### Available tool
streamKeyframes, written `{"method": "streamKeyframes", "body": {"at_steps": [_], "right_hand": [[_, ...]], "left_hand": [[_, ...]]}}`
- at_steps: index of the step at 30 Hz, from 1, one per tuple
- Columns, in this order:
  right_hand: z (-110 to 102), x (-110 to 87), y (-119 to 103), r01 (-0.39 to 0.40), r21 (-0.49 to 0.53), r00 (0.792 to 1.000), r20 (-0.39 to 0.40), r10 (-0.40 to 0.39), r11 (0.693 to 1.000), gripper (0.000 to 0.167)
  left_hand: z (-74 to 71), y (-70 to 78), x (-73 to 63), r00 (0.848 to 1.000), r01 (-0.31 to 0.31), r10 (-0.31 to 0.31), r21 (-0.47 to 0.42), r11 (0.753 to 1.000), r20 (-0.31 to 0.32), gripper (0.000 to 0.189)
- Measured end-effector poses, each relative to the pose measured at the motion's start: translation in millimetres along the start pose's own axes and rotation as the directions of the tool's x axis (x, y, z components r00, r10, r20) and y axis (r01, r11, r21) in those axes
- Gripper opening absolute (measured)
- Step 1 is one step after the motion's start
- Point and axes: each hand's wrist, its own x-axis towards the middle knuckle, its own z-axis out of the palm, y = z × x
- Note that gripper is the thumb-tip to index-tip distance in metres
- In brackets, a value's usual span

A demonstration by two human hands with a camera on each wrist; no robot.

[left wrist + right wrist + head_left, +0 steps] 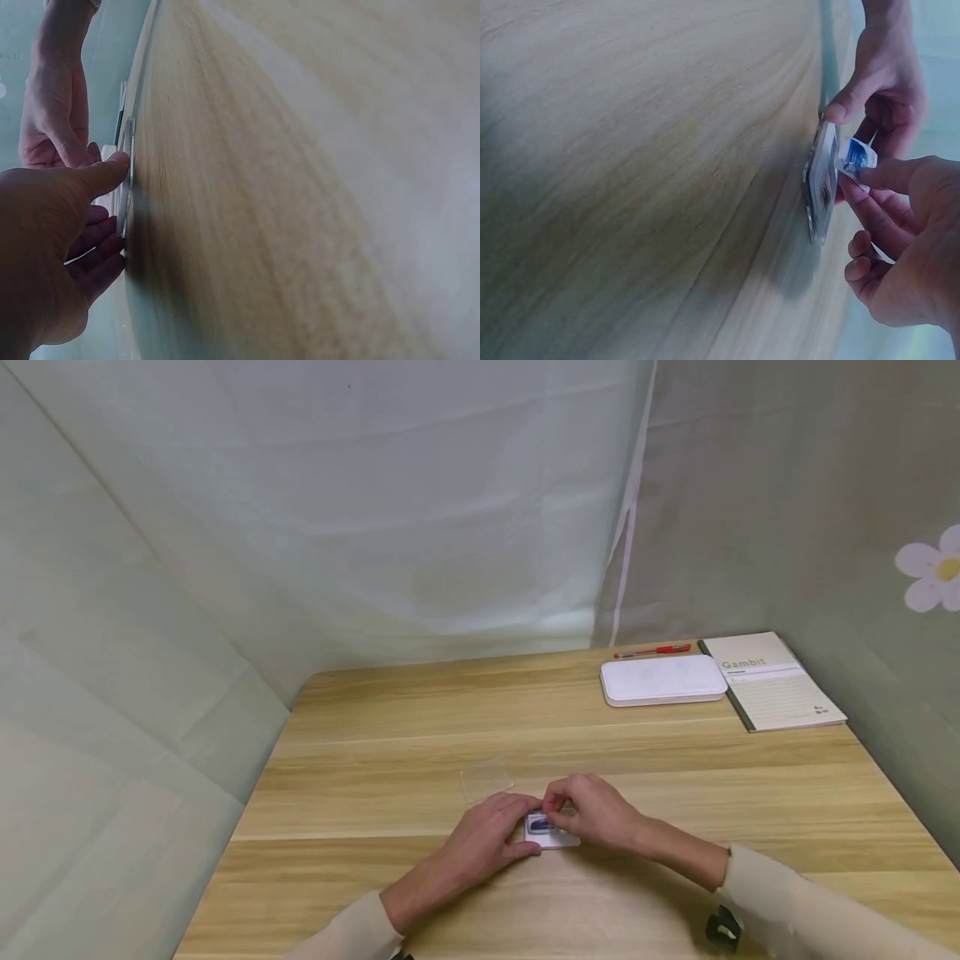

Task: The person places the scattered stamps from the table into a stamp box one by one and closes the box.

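Observation:
A small, flat, clear-edged white case (558,841) lies on the wooden table. My left hand (489,837) grips its left side, thumb at the near edge and fingers at the far one. Over the case, my right hand (596,812) pinches a small blue-and-white label (857,157) between thumb and fingers. In the right wrist view the label stands bent up from the case's face; whether part of it still sticks there I cannot tell. Just beyond the left hand lies a thin transparent square sheet (486,778).
At the back right of the table (375,760) are a white oblong case (663,680), a red pen (652,651) behind it and a notebook (776,681) beside it. Pale cloth (450,527) hangs behind the table and at both sides.

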Motion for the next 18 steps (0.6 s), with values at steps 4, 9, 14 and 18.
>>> {"method": "streamKeyframes", "body": {"at_steps": [4, 9, 14, 18], "right_hand": [[0.3, -0.4, 0.2, 0.023, 0.002, 1.0, 0.005, -0.023, 1.0, 0.01], [2.5, -0.5, 1.7, 0.055, -0.016, 0.998, -0.006, -0.055, 0.998, 0.014], [7.1, -1.6, 3.2, 0.075, -0.108, 0.995, -0.057, -0.082, 0.991, 0.017], [10.5, -2.2, 2.8, 0.061, -0.166, 0.992, -0.095, -0.078, 0.984, 0.016]], "left_hand": [[0.2, 0.0, 0.2, 1.0, 0.004, -0.004, 0.005, 1.0, 0.005, 0.063], [0.9, -0.5, 0.6, 1.0, 0.001, -0.001, 0.008, 1.0, 0.004, 0.063], [1.5, -0.5, 0.3, 1.0, 0.003, -0.003, 0.017, 1.0, 0.005, 0.063], [1.4, -0.2, 0.1, 1.0, 0.01, -0.01, 0.019, 1.0, 0.011, 0.064]]}}
